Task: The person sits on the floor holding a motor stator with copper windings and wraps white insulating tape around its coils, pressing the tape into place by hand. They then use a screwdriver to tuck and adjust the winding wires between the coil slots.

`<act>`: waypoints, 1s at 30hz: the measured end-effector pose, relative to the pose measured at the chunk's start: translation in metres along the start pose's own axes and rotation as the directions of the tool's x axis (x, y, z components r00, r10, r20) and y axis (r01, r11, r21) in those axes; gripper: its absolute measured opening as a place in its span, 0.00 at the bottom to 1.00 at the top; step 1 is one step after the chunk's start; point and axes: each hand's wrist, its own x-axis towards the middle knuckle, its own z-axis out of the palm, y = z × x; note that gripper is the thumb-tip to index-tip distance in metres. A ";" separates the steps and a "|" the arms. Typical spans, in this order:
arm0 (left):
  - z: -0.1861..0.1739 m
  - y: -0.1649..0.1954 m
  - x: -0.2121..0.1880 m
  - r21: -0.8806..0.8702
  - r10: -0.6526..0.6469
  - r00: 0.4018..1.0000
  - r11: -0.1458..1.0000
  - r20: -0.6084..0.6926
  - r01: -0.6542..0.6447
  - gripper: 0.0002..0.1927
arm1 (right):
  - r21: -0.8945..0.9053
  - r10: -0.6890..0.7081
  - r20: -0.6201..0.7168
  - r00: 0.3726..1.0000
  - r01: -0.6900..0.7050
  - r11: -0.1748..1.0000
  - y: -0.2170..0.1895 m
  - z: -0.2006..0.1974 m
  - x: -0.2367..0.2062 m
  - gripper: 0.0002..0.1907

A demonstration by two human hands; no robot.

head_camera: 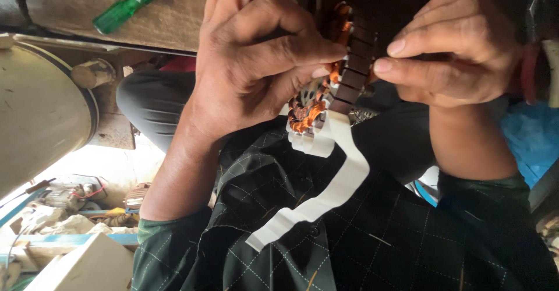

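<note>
Nearest me, at six o'clock, I see a dark checked shirt (349, 233) with a white paper strip (326, 195) trailing down across it. Above that, at the centre, my left hand (250, 64) grips a motor stator (340, 69) with copper windings, its fingers (291, 49) curled and pressed against the near face. My right hand (460, 52), at two o'clock, pinches the stator's dark outer edge between thumb and forefinger. Further off, at nine o'clock, sits a round grey metal drum (35, 110); at eleven o'clock a green-handled screwdriver (125, 8) lies on the wooden bench (174, 11)
</note>
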 end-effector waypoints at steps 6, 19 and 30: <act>0.002 0.003 0.000 0.015 -0.023 1.000 1.000 -0.009 0.023 0.11 | -0.092 0.044 -0.034 0.998 -0.047 0.995 -0.009 0.005 0.003 0.05; 0.003 0.001 -0.003 0.051 0.003 1.000 0.999 -0.008 -0.003 0.12 | 0.011 0.064 0.231 0.971 -0.068 0.998 0.006 -0.021 0.041 0.08; 0.002 0.002 -0.001 0.051 0.015 1.000 0.999 0.003 -0.015 0.12 | -0.172 -0.065 0.221 0.973 0.104 0.980 -0.004 -0.021 0.043 0.07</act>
